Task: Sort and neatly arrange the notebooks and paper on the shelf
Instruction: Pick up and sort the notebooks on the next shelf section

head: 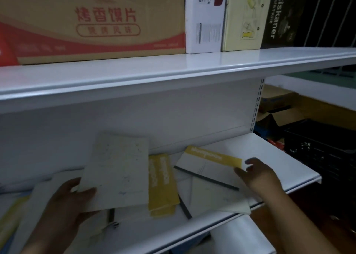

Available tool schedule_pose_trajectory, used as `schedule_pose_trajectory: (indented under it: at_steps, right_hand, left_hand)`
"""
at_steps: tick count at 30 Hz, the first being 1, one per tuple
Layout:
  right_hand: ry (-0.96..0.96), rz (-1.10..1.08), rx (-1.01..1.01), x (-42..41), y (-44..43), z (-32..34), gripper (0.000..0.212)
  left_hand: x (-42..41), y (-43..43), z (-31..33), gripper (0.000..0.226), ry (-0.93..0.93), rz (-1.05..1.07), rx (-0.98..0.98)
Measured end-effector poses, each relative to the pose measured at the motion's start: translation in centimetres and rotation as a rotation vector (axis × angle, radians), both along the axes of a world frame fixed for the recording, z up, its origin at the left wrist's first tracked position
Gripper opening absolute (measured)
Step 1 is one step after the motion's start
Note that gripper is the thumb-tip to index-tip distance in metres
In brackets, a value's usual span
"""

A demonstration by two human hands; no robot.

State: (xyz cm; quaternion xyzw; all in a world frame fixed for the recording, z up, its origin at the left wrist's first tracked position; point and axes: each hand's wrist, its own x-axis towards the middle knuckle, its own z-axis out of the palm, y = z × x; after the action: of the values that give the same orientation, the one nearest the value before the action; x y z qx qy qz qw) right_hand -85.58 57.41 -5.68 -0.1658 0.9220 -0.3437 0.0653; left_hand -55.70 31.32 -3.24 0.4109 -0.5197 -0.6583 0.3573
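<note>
My left hand grips a pale speckled notebook by its lower left corner and holds it tilted above the white shelf. To the right, my right hand pinches the right edge of a white notebook with a yellow band, lifted slightly off the shelf. A yellow notebook lies flat between them. Loose pale paper lies under the right notebook. More paper and a yellow cover sit at far left, partly hidden by my left arm.
An upper shelf overhangs closely, carrying a big cardboard carton and upright boxes. To the right beyond the shelf end stand a black crate and open cartons. A lower shelf edge shows below.
</note>
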Motion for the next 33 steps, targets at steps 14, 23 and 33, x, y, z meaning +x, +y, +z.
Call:
schedule_pose_trajectory:
  at_steps: [14, 23, 33]
  right_hand:
    - [-0.01, 0.161, 0.564, -6.9, -4.1, -2.1, 0.086]
    - [-0.539, 0.245, -0.289, 0.6, -2.7, 3.4, 0.008]
    - [0.009, 0.277, 0.002, 8.0, -8.2, -2.0, 0.045]
  left_hand:
    - [9.0, -3.0, -3.1, 0.06, -1.091, 0.217, -0.423]
    - [9.5, -4.2, -5.1, 0.061, -1.334, 0.078, -0.578]
    - [7.1, -0.7, -1.5, 0.038, -0.957, 0.332, -0.693]
